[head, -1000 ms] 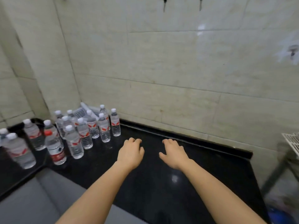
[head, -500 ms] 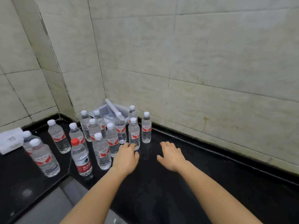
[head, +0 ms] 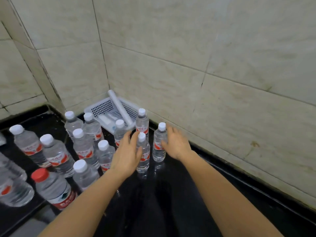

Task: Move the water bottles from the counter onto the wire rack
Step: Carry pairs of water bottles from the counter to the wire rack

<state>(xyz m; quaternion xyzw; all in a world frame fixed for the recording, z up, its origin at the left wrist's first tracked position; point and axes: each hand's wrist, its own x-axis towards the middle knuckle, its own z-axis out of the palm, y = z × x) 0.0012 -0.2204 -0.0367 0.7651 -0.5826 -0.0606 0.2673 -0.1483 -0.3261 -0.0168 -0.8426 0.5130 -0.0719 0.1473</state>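
Note:
Several clear water bottles with white caps and red labels stand in the corner of the black counter [head: 171, 194]. My left hand [head: 127, 152] is open, its fingers spread beside a slim bottle [head: 143, 154], thumb against it. My right hand [head: 176, 144] is open too, with its thumb touching the rightmost bottle [head: 159, 144]. A bottle with a red cap [head: 51, 187] stands at the front left. No wire rack is in view.
A white perforated plastic basket [head: 102, 108] holding a white tube sits in the corner behind the bottles. Tiled walls close the counter on the back and left. The counter's front edge drops to a grey floor at bottom left.
The view has swung left and closer to the bottles. Both hands have moved forward from bare counter to the two nearest bottles. The rack at the right has gone out of view.

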